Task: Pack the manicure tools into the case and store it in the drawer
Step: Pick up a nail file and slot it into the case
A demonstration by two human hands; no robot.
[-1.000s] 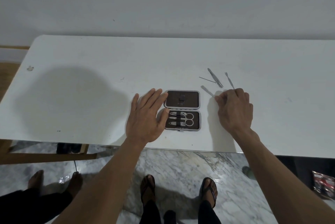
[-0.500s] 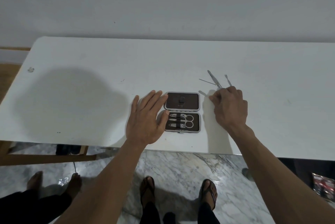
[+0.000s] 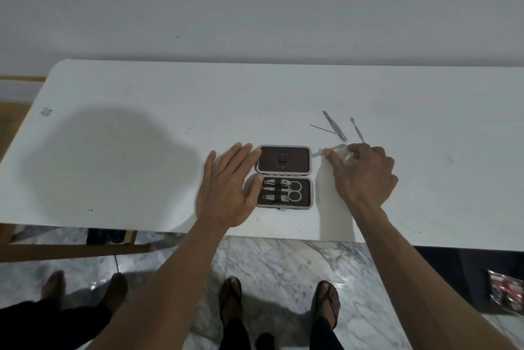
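Mid-packing: my left hand (image 3: 224, 193) lay flat, fingers straight, beside the open case (image 3: 284, 177) on the tabletop (image 3: 141, 151), my right hand (image 3: 361, 171) pinched a blurred file (image 3: 330, 150), next needing its slot.

i see the case (image 3: 284, 177) lying open and flat near the table's front edge — brown lining, grey rim. its near half holds scissors (image 3: 295, 191) and clippers under straps. three thin metal tools (image 3: 335, 126) lie loose behind it to the right — a fourth, blurred, is beside the lid.
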